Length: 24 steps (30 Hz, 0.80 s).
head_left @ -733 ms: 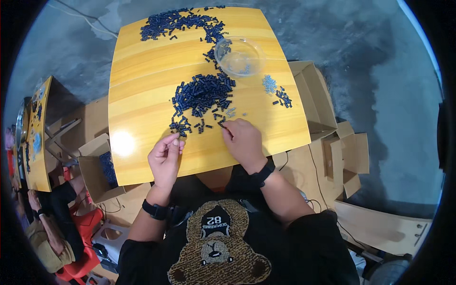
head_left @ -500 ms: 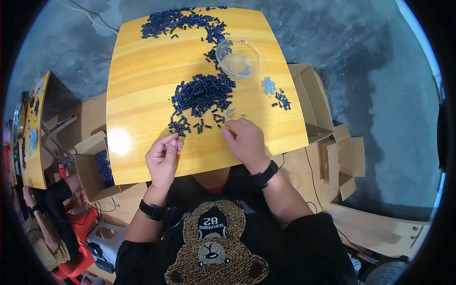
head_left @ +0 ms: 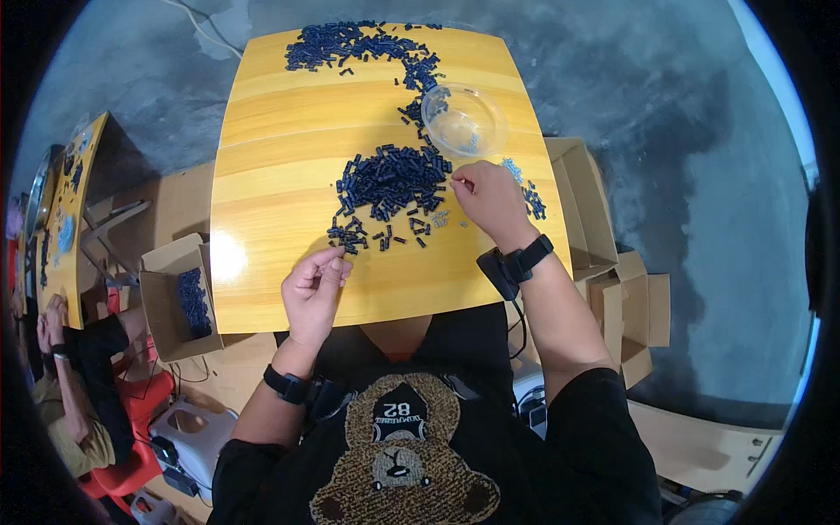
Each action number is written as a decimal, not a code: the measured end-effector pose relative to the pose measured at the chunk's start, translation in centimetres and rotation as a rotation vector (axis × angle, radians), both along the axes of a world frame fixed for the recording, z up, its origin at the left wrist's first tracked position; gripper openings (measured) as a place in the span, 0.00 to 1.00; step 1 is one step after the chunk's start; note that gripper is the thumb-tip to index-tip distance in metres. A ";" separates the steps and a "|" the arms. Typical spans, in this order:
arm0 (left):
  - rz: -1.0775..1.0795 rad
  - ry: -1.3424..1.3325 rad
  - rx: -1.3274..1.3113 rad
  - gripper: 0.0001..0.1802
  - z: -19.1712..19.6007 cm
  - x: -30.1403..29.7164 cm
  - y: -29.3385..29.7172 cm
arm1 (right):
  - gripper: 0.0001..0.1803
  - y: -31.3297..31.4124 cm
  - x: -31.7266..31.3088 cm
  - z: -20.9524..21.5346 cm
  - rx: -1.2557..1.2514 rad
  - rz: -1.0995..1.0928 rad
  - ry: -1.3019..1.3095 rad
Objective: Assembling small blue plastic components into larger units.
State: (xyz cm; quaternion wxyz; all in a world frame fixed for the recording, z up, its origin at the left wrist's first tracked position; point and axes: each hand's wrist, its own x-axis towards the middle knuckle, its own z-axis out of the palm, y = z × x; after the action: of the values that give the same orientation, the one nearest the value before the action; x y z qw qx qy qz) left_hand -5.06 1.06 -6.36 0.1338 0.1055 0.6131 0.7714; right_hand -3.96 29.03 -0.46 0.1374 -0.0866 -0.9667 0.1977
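Black plastic pieces (head_left: pixel 389 182) (glossy table (head_left: pixel 262 192))

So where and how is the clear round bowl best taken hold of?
Probably pinch the clear bowl across its rim at the right, the right hand coming from that side: its wall is thin, its open top faces up, and dark pieces crowd its left.

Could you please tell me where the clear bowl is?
In the head view, the clear bowl sits right of centre on the table, beyond the right hand.
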 end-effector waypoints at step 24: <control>-0.005 -0.029 -0.058 0.09 0.8 -0.1 -0.2 | 0.08 -1.8 -2.4 -1.1 0.178 -0.152 -0.150</control>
State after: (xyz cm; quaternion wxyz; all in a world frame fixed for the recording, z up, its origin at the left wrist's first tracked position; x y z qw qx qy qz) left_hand -5.19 0.82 -5.55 0.1475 0.0920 0.6327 0.7546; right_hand -6.37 27.20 -1.55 0.0864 -0.1617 -0.9786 0.0930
